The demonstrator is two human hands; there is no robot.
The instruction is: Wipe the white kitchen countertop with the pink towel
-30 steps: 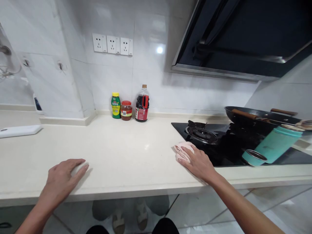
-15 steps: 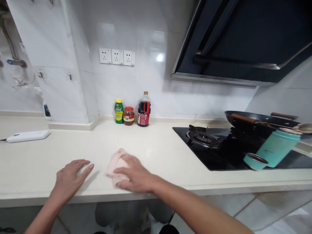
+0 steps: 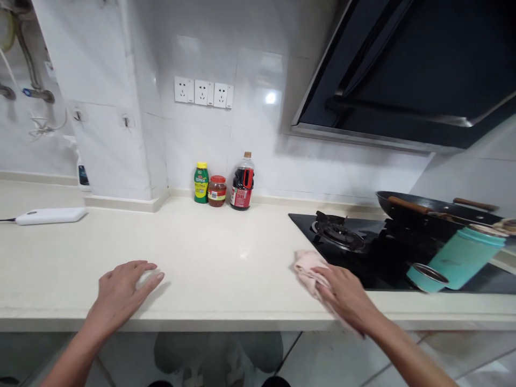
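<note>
My right hand (image 3: 342,293) grips a pale pink cloth (image 3: 308,269), bunched under the fingers on the cream countertop (image 3: 226,258). The cloth lies against the near left edge of the black glass stove (image 3: 379,269), and part of it trails toward the counter's front edge. On the left, my left hand (image 3: 123,287) rests at the counter with fingers and thumb apart. A pale patch shows between its thumb and fingers; whether that is the counter or an object I cannot tell.
Along the back wall stand a green bottle (image 3: 201,184), a red-lidded jar (image 3: 216,192) and a dark sauce bottle (image 3: 242,185). A wok (image 3: 439,207), a teal flask (image 3: 467,255) and a teal cup (image 3: 426,278) occupy the stove. A white corded device (image 3: 52,215) lies left.
My right hand has swept the cloth rightward across the counter, from near the middle to the stove's edge. My left hand keeps its place and shape. The view has shifted slightly.
</note>
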